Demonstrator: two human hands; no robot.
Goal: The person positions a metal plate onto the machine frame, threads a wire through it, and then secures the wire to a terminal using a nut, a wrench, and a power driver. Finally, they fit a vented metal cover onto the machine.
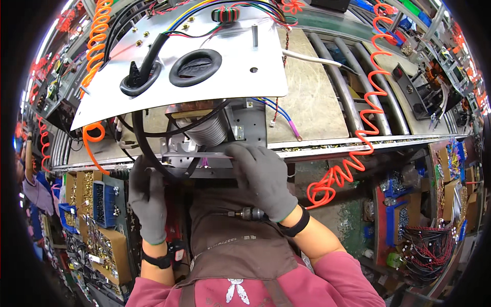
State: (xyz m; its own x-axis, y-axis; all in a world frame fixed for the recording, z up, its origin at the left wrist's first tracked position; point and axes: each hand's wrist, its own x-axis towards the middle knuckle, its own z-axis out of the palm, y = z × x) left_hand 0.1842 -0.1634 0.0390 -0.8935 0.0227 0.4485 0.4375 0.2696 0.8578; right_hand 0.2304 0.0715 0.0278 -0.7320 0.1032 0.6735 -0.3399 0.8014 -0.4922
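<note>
My gloved right hand (pixel 263 176) has its fingers closed at the right end of a flat grey metal strip (pixel 197 155). This strip lies along the near side of an open metal chassis (pixel 250 123). My gloved left hand (pixel 147 197) is near the strip's other side, its fingers curled beside a thick black cable (pixel 140 135); what they grip, if anything, is hidden. Inside the chassis sits a ribbed, coil-like silver part (pixel 208 132). Above it leans a white metal panel (pixel 235 77) with black rubber grommets (pixel 195 67) and colored wires.
A power screwdriver (pixel 250 214) shows before my apron. Orange coiled hoses (pixel 365 133) hang at both sides. Metal rollers (pixel 353 87) run beyond the chassis. Screw bins (pixel 105 204) stand left; a wire bundle (pixel 429 250) lies right. Another person (pixel 38 192) is far left.
</note>
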